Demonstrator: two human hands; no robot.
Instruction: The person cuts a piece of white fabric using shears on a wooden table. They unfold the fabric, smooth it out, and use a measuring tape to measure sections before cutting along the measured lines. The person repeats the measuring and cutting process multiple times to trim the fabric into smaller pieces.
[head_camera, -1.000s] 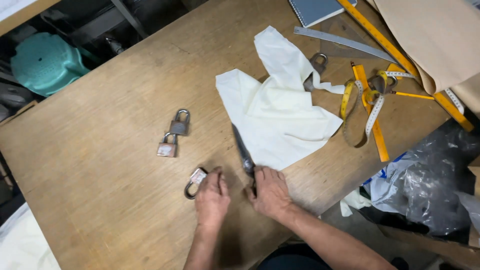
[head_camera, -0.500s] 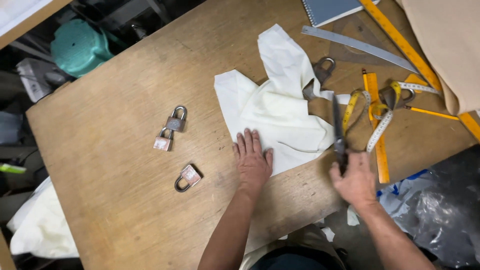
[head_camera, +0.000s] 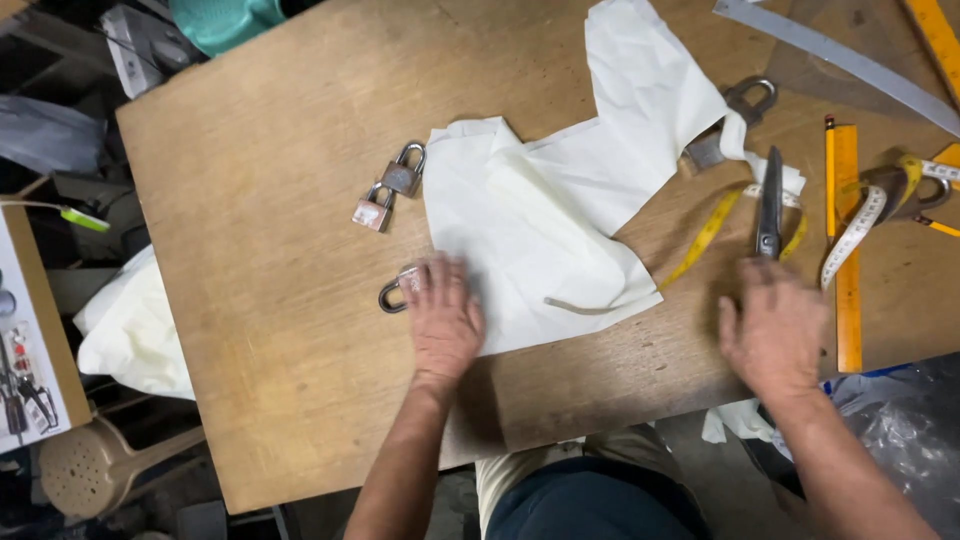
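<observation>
Left hand (head_camera: 443, 315) has slid off the cloth (head_camera: 545, 225) onto a padlock (head_camera: 397, 291), fingers spread; right hand (head_camera: 775, 325), open, released the scissors (head_camera: 769, 203)

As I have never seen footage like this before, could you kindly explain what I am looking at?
There is no machine here: a camera worn on a person's head looks down at their own two bare hands over a wooden table. The left hand lies flat on the edge of a white cloth, beside a padlock. The right hand rests at the handles of a pair of scissors; whether it grips them is unclear. Also lying there: two linked padlocks, a yellow tape measure and an orange ruler.
</observation>
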